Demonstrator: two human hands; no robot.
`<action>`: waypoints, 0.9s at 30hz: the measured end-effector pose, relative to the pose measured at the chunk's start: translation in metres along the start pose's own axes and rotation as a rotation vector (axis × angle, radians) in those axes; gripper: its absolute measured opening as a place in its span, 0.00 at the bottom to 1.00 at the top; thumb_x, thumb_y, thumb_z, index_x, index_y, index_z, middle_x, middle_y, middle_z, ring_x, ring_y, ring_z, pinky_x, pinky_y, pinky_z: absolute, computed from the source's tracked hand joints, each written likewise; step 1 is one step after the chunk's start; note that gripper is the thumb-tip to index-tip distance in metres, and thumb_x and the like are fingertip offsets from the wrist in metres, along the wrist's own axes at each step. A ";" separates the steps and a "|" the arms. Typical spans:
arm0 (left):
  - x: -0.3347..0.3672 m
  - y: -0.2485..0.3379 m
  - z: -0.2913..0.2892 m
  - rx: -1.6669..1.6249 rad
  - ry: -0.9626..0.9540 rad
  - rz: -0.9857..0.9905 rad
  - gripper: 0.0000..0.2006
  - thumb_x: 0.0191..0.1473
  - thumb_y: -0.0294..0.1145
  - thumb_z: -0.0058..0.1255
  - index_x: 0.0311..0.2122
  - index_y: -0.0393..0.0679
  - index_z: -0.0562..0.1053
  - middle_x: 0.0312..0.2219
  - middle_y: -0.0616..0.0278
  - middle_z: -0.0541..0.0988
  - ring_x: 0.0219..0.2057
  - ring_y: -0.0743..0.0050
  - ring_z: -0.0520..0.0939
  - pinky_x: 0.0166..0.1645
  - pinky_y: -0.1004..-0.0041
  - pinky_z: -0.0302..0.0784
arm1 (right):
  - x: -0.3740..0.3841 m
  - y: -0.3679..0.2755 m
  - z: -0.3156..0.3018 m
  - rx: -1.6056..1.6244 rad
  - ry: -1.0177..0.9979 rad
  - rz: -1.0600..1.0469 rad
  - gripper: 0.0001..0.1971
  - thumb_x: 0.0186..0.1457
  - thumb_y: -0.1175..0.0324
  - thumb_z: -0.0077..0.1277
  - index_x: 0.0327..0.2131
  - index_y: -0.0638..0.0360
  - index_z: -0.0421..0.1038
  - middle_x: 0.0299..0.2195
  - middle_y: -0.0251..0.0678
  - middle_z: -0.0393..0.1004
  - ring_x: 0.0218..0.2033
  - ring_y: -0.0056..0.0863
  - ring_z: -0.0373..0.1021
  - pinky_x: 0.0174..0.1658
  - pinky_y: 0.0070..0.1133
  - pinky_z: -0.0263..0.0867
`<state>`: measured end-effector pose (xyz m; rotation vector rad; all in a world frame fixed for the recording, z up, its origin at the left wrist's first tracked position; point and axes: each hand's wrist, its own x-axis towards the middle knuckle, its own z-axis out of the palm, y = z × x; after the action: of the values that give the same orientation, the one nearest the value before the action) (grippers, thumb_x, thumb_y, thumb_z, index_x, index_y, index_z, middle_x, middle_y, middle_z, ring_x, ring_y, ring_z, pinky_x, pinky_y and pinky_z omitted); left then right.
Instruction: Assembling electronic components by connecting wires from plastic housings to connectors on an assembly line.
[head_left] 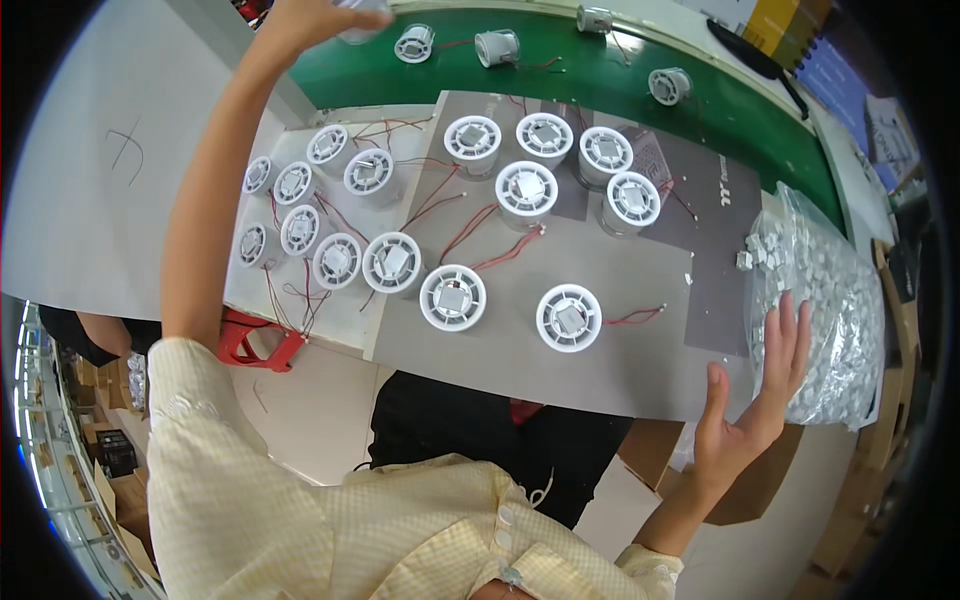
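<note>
My left hand [308, 22] reaches far out to the top edge of the view, its fingers around a whitish, cup-shaped lamp housing [358, 32] that is partly hidden and blurred. Over the table's front right, my right hand [748, 425] is open, fingers spread, with nothing in it. Beside it lies a clear plastic bag [825, 340] full of small white connector-like pieces. Several round white lamp housings stand on the grey board, each with a square silvery piece in its ribbed top; one housing [569, 318] sits at the front. Thin red and black wires [635, 315] trail from many.
A green conveyor-like strip [560, 75] runs along the back, with several more housings lying on it, one lamp [497, 48] on its side. More housings stand on a white surface [340, 310] at left. A red stool [262, 340] shows below. Cardboard boxes [860, 480] line the right.
</note>
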<state>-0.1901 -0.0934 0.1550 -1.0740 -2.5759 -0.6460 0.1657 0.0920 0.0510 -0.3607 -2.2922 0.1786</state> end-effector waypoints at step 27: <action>0.160 -0.263 0.158 0.113 -0.196 0.207 0.33 0.43 0.47 0.67 0.55 0.53 0.69 0.40 0.52 0.81 0.40 0.54 0.82 0.48 0.63 0.76 | -0.018 0.026 0.008 0.082 -0.291 0.292 0.22 0.58 0.70 0.49 0.55 0.68 0.68 0.56 0.45 0.70 0.62 0.44 0.59 0.65 0.39 0.49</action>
<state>-0.5027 -0.0830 0.0072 -1.4028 -2.5761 -0.3564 0.1773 0.1105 0.0269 -0.6631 -2.4974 0.5001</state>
